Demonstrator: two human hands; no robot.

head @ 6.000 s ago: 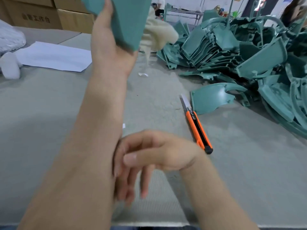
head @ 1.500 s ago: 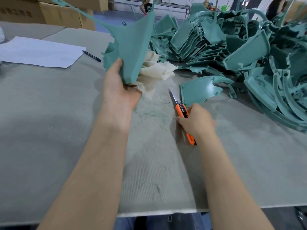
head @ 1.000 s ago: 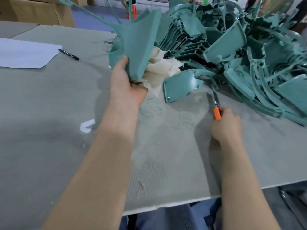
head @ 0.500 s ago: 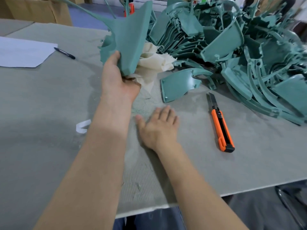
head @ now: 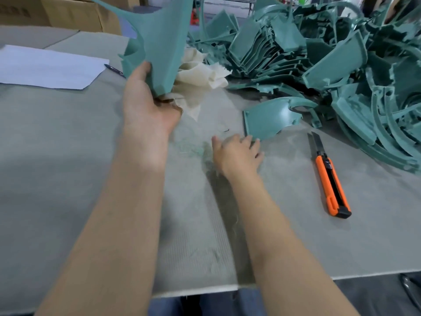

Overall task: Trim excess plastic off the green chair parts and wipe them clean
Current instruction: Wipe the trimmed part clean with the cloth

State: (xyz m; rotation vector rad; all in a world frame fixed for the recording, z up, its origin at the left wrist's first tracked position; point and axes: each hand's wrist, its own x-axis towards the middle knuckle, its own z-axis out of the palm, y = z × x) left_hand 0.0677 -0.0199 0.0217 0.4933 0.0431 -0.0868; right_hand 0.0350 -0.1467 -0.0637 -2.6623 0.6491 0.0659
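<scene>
Head view: left hand [head: 145, 103] clamped on raised green chair part [head: 159, 46] and cloth [head: 200, 74], far left; right hand [head: 237, 153] flat, empty, on surface [head: 68, 156]. Risk (judged): utility knife [head: 330, 179] lies right, blade extended; a careless rightward sweep could catch its edge.

Right hand [head: 237, 153] now at loose part [head: 271, 119]

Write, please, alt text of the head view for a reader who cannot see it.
A person's left hand grips a green chair part over a grey table, a cream cloth bunched behind it. The right hand lies open, fingertips at a loose green part; an orange utility knife, blade out, lies beside a pile of green parts.
</scene>
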